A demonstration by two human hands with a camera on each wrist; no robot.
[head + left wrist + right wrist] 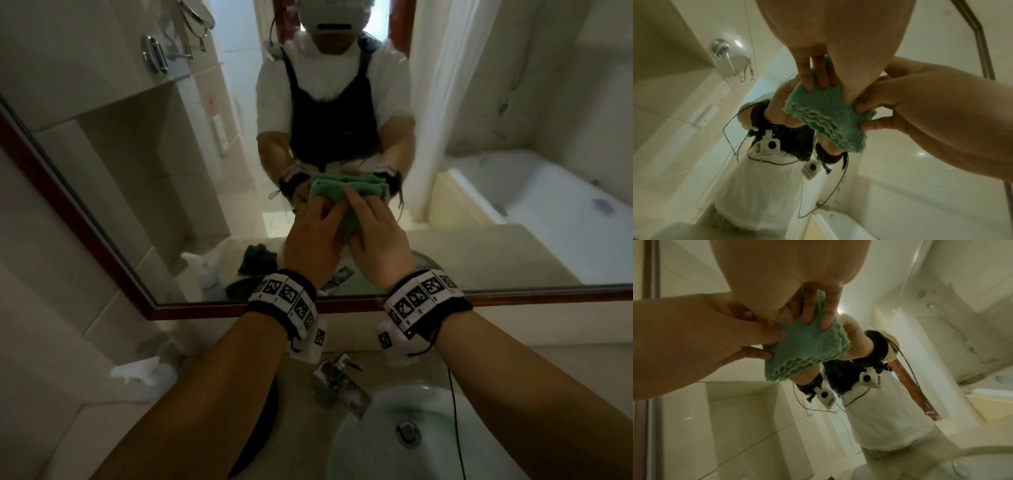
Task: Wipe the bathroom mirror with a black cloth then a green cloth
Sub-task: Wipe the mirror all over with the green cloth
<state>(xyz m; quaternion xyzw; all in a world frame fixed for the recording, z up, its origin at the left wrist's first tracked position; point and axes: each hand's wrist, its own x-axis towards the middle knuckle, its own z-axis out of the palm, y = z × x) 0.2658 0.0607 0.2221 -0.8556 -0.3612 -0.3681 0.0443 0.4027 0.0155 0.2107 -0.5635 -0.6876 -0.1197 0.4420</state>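
The folded green cloth point(346, 224) is held between both hands in front of the bathroom mirror point(154, 154). My left hand point(318, 222) grips its left side, fingers curled over the top edge. The right hand point(371, 219) pinches the right side. The left wrist view has the cloth point(828, 116) stacked in several layers, with left fingers point(807, 81) above and the right hand point(920, 105) beside it. From the right wrist, the cloth point(807, 345) is close to the glass; contact is unclear. A black cloth point(257, 262) appears only as a reflection, low in the mirror.
The mirror's dark wooden frame point(239, 310) runs just beyond my wrists. Below are a chrome tap point(337, 380) and a white basin point(394, 428). A white spray bottle point(144, 373) stands left of the basin. A bathtub point(548, 205) shows reflected at right.
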